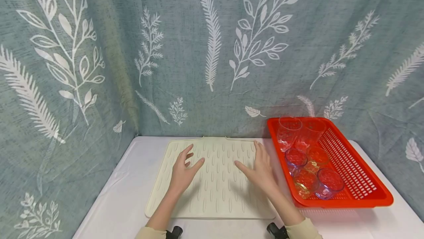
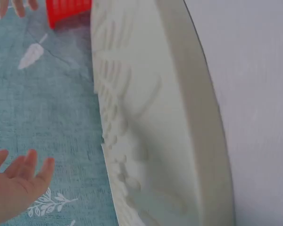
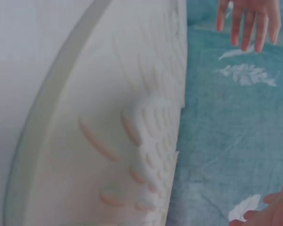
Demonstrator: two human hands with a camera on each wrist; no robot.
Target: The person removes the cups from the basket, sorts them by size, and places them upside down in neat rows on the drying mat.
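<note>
Both hands hover apart over a cream drying mat with raised oblong ridges, which lies on the white table. My left hand is above the mat's left part, fingers spread and relaxed, holding nothing. Above its right part is my right hand, thumb turned inward, also holding nothing. In the left wrist view the left hand shows loosely bent fingers beside the mat. The right wrist view shows the left hand at the top and part of the right hand at the lower edge.
A red plastic basket stands right of the mat. It holds two tall clear glasses, a tall glass among them, and several short tinted ones, such as a purple glass and a yellow glass. A patterned curtain hangs behind.
</note>
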